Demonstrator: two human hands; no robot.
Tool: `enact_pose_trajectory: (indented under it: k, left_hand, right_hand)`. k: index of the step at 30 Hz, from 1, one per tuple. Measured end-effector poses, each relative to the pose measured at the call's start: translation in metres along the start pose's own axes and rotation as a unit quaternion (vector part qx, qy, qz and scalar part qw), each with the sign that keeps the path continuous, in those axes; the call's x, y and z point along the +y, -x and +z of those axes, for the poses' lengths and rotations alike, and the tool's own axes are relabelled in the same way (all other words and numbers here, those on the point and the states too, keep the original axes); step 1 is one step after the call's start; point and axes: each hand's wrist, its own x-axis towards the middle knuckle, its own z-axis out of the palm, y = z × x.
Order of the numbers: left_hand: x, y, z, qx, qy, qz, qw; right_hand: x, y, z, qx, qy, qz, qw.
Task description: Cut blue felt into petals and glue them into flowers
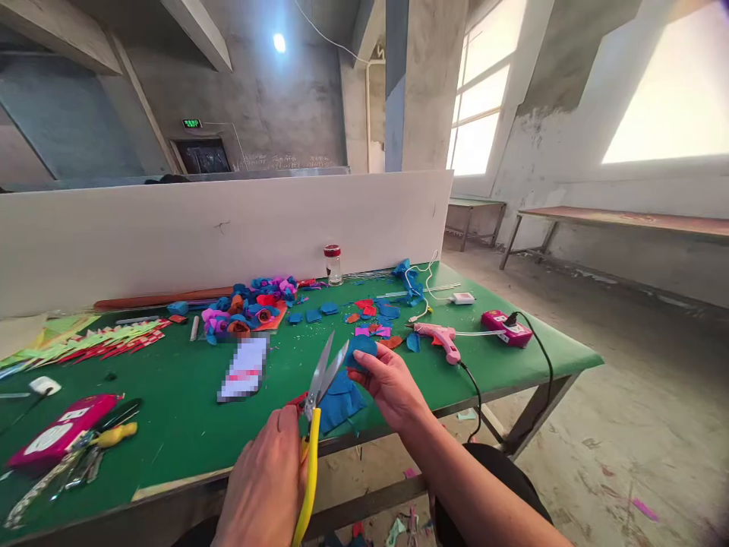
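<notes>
Two hands up over the near edge of the table (187,425). Left hand (265,479) closed around the handles of yellow-handled scissors (313,425), blades parted, pointing away from the body. Right hand (392,384) pinching a blue piece (362,352) between thumb and fingers, just beside the blade tips; cannot tell whether steel touches it. Edge of the piece looks rounded, so trimming seems at least part done on this one.

Done, by the look of it: a cluster of blue, purple and orange-red rolled blooms (247,308) towards the back of the table, left of centre. Also loose cut pieces lying flat past the right hand: several blue squares (314,315), some red scraps (364,305), an orange one (392,343) near the glue gun.

Left, as I judge it: the blue stack (342,403) below the right hand, with much blue material there; sheet count not readable. Loose pieces not joined to anything that I can see. Pink glue gun (438,334) lies on the table, in neither hand; its cable runs off the table edge. Overall reckoning: midway, cutting in hand, a fair number of pieces unassembled.
</notes>
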Motion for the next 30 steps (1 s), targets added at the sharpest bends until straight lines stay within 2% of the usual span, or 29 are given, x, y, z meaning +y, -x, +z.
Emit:
enact_pose_trajectory:
  k: [6, 9, 17, 30]
  left_hand:
    - [0.016, -0.002, 0.001, -0.056, -0.027, -0.006, 0.998]
    - [0.019, -0.005, 0.003, -0.065, -0.024, -0.006, 0.998]
    - [0.022, -0.005, 0.001, -0.084, 0.017, -0.009, 0.996]
    - [0.02, -0.005, 0.001, -0.089, 0.005, 0.003, 0.996]
  right_hand:
    - [-0.001, 0.005, 0.005, -0.003, -0.072, 0.013, 0.997]
    - [0.001, 0.007, 0.007, -0.01, -0.1, 0.023, 0.995]
    - [0.001, 0.009, 0.007, -0.024, -0.071, 0.014, 0.997]
    - [0.001, 0.008, 0.005, -0.026, -0.049, 0.023, 0.998]
